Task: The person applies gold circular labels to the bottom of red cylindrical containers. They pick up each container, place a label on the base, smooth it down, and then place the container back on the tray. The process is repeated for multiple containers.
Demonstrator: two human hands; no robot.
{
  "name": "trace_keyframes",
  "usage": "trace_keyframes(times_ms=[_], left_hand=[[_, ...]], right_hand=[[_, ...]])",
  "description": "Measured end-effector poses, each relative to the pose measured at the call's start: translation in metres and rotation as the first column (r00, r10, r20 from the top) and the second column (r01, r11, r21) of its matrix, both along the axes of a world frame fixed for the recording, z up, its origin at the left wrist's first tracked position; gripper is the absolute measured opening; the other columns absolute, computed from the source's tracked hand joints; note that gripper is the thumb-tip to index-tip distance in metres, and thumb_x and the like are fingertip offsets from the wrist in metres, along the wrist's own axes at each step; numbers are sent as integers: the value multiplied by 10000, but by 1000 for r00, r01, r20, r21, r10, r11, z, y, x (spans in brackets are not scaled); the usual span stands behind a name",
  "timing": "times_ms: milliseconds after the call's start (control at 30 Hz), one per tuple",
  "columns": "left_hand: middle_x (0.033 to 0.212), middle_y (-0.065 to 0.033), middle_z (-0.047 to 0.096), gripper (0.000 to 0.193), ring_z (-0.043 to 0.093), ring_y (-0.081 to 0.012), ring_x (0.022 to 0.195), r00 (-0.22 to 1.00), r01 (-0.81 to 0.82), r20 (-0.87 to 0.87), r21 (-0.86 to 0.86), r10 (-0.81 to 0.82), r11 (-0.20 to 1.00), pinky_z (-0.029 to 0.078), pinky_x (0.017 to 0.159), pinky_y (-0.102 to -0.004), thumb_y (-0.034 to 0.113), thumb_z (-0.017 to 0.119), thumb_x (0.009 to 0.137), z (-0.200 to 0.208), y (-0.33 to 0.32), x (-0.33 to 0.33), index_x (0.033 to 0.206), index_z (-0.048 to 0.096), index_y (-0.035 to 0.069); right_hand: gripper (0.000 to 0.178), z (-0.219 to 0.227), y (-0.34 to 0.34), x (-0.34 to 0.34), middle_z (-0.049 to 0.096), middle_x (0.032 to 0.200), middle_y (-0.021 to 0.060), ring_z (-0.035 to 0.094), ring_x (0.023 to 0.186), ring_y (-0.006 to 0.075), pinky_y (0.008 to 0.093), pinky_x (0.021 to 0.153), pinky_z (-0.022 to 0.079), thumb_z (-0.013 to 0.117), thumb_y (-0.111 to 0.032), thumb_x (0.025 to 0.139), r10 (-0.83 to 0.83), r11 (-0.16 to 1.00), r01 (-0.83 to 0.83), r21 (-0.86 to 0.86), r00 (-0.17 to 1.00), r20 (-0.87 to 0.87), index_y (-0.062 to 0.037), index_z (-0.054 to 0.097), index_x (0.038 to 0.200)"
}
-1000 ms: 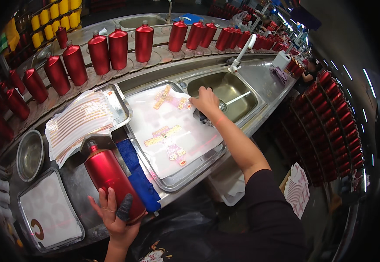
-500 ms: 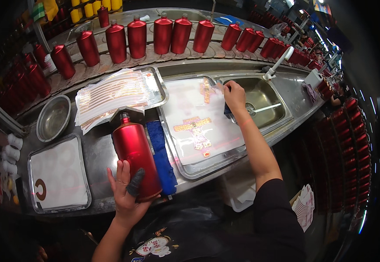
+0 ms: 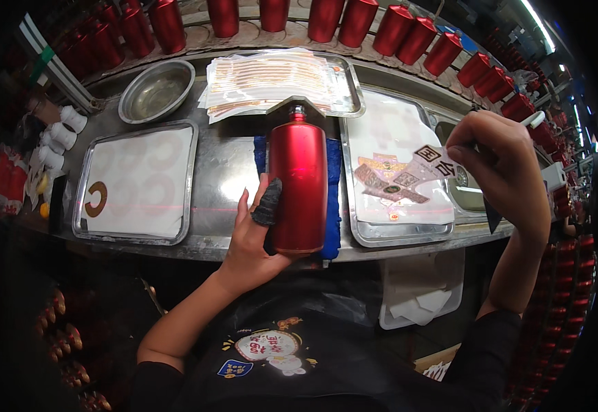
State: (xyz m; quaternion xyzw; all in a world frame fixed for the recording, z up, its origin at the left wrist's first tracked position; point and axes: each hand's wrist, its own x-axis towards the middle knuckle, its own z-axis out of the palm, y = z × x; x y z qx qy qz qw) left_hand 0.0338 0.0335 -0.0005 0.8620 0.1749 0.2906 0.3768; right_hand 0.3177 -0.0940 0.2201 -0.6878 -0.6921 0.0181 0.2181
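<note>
A glossy red bottle (image 3: 298,185) lies in front of me, its neck resting in a notched metal stand (image 3: 318,104) and its body over a blue cloth (image 3: 334,206). My left hand (image 3: 249,248) holds it at the lower left, palm by the base, fingers along its side; a dark wrap covers one finger. My right hand (image 3: 501,154) pinches one end of a thin, cross-shaped decal (image 3: 409,178) with dark and gold patches. The decal hangs over a metal tray (image 3: 395,235) holding a white sheet, where another gold-and-pink decal (image 3: 385,161) partly shows beneath it.
Striped decal sheets (image 3: 268,82) are stacked on a tray at the back. Left stand a metal bowl (image 3: 157,93) and a tray (image 3: 188,178) with one gold C-shaped decal (image 3: 96,199). A sink (image 3: 467,199) lies right; red bottles (image 3: 326,19) line the conveyor behind.
My right hand has lifted the decal off the white sheet and brought it nearer. My left hand stays on the bottle. The whole view has shifted, placing the bottle nearer the middle.
</note>
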Motion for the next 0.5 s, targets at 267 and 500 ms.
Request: trace_keyframes(times_ms=[267,500], left_hand=[[1578,-280,354,976,290,-422,1503,998,55,41,-213,-48,975,172,1195,-601,252,851,756,6,5,-3,1550,332,23],[1534,-206,455,733,413,-252,1442,983,84,182,-552,21,829,294,1192,-392,33,611,840,23,14,-28,1523,356,-51]], right_hand=[[105,2,63,-33,639,747,63,599,664,120,266,591,459,741,1,817,360,918,-393,-48,878,-314,27,643,847],[134,-88,132,-10,677,799,103,617,723,162,318,695,501,712,-58,873,303,927,-349,-139,913,-273,13,669,979]])
